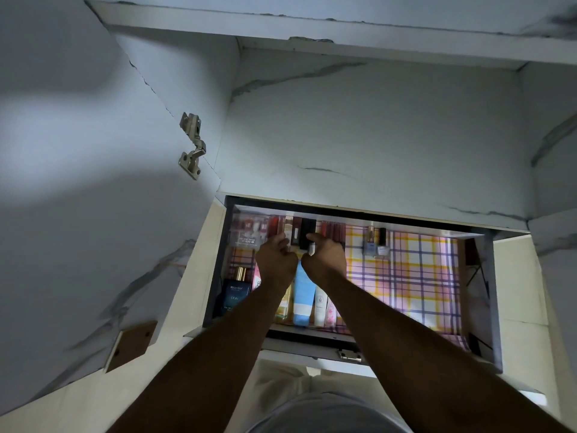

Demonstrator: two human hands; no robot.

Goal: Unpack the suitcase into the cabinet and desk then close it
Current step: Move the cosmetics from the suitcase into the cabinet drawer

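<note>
- Both hands are down in the open drawer (487, 295), side by side at the back row of cosmetics (299, 231).
- Right hand (324, 257) looks pinched around a small white-tipped thing (311, 248), can't make out what it is tbh.
- Left hand (276, 260) has its fingers curled near the lipstick-type tubes (274, 226) at the drawer's back edge; whether it's actually holding one, I can't tell.
- Drawer has a plaid liner (412, 276), pink/yellow/purple, mostly bare on the drawer's right half.
- Front left corner of the drawer: a dark blue perfume bottle (235, 293) with a gold cap.
- Next to that, along the drawer's front, lying tubes: a light blue tube (303, 298), a white one (321, 307), plus a pink floral one (330, 314) partly under the right forearm.
- Two little nail polish bottles (376, 248) stand near the drawer's back, right of the hands.
- Clear box (248, 229) of small reddish items sits in the drawer's back left corner.
- Left of the drawer, an open cabinet door with a metal hinge (192, 145).
- Suitcase isn't in the shot.
</note>
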